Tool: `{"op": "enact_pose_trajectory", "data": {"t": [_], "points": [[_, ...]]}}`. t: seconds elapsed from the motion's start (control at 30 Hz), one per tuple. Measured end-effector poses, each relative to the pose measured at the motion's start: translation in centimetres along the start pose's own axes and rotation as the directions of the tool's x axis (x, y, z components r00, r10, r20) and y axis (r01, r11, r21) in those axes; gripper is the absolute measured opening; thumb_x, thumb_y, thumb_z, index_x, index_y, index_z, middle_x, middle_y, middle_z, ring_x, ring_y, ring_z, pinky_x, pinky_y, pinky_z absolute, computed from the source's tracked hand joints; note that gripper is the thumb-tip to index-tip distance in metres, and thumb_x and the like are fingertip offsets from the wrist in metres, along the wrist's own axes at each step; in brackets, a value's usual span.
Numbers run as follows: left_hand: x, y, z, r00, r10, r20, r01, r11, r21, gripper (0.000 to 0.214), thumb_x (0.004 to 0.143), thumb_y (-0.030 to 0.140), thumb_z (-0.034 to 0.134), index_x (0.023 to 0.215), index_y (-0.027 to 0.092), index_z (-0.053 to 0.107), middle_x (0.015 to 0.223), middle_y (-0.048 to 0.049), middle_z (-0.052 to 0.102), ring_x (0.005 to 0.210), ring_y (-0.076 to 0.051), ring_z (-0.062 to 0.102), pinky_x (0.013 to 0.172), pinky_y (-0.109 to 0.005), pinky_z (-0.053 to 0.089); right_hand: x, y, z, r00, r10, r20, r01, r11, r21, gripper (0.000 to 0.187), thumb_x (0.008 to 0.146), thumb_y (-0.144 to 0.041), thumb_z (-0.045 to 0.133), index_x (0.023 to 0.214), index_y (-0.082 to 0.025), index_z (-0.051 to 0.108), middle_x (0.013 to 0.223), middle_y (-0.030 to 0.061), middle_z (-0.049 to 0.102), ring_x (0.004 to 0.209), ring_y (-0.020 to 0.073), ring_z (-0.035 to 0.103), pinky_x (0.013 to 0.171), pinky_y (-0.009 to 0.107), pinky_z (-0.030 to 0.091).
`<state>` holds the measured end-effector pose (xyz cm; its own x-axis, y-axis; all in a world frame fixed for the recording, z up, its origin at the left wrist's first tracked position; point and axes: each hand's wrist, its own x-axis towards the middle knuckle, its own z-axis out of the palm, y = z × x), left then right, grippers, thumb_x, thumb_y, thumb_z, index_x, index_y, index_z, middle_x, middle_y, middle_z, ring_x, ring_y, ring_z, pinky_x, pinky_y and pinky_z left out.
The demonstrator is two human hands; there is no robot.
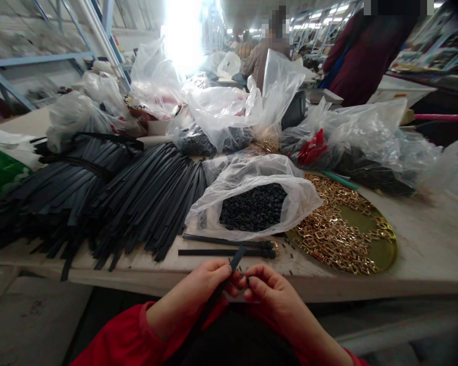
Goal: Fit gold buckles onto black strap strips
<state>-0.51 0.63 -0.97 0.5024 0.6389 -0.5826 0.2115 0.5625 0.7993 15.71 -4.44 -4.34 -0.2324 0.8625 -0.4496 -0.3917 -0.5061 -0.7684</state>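
Observation:
My left hand (209, 279) is closed around a black strap (237, 258), whose end sticks up past the thumb while the rest hangs down toward my lap. Close beside it, my right hand (265, 284) pinches a small black loop (249, 280) between thumb and fingers; most of it is hidden. Just beyond the hands, two finished-looking black straps with gold buckles (229, 252) lie side by side on the table. Behind them an open clear plastic bag (198, 213) holds a heap of small black loops (254, 206).
Bundles of black straps (148, 193) cover the table's left side. On the right, a round yellowish tray (385, 254) carries many gold buckles (328, 234) and a teal stick (339, 180). Plastic bags (229, 107) line the back. Two people (370, 56) stand beyond the table.

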Motion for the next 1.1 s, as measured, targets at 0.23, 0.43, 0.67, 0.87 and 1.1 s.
{"op": "enact_pose_trajectory", "data": {"t": [0.23,0.43,0.67,0.87,1.1], "points": [[0.2,0.2,-0.1,0.982,-0.15,0.111,0.169,0.968,-0.185,0.03,0.075,0.038,0.048,0.089,0.013,0.056,0.063,-0.0022,0.061,0.046,-0.008,0.053,0.044,-0.017,0.037,2.6,0.1,-1.9,0.97,-0.042,-0.24,0.06,0.996,0.07,0.034,0.064,-0.036,0.072,0.092,-0.02,0.063,0.08,0.0009,0.065,0.058,0.0086,0.051,0.056,0.021,0.041],[0.8,0.7,0.0,0.989,-0.115,0.089,0.117,0.993,-0.011,0.033,0.078,0.035,0.043,0.1,0.013,0.056,0.066,-0.0011,0.062,0.04,-0.005,0.047,0.037,-0.015,0.029,2.8,-0.7,-1.5,0.972,0.017,-0.234,0.032,0.979,0.202,0.033,0.063,-0.033,0.073,0.092,-0.021,0.065,0.082,-0.0003,0.063,0.062,0.0076,0.056,0.064,0.021,0.046],[0.9,0.8,-0.2,0.993,-0.06,0.097,0.053,0.996,0.076,0.035,0.078,0.029,0.04,0.106,0.014,0.054,0.068,-0.0011,0.062,0.038,-0.005,0.044,0.035,-0.015,0.025,2.8,-0.4,-1.3,0.977,0.035,-0.209,0.011,0.976,0.216,0.029,0.064,-0.031,0.072,0.089,-0.02,0.064,0.081,-0.0008,0.064,0.061,0.0075,0.057,0.06,0.02,0.046],[0.6,0.2,-0.5,0.999,0.045,-0.01,-0.044,0.993,0.113,0.037,0.082,0.038,0.04,0.098,0.013,0.061,0.069,-0.0007,0.06,0.051,-0.009,0.043,0.045,-0.018,0.03,2.5,-0.5,-1.1,0.979,0.022,-0.205,0.017,0.983,0.183,0.028,0.063,-0.031,0.073,0.088,-0.02,0.064,0.083,0.0003,0.066,0.062,0.0083,0.058,0.063,0.021,0.046],[0.9,-0.1,0.0,0.96,0.261,-0.105,-0.205,0.903,0.377,0.027,0.081,0.033,0.045,0.076,0.013,0.063,0.071,-0.0002,0.059,0.068,-0.014,0.049,0.062,-0.02,0.034,2.0,0.0,-0.9,0.982,0.017,-0.187,0.018,0.983,0.182,0.028,0.064,-0.03,0.072,0.089,-0.021,0.064,0.085,0.0,0.066,0.064,0.0084,0.059,0.065,0.023,0.046]]}}
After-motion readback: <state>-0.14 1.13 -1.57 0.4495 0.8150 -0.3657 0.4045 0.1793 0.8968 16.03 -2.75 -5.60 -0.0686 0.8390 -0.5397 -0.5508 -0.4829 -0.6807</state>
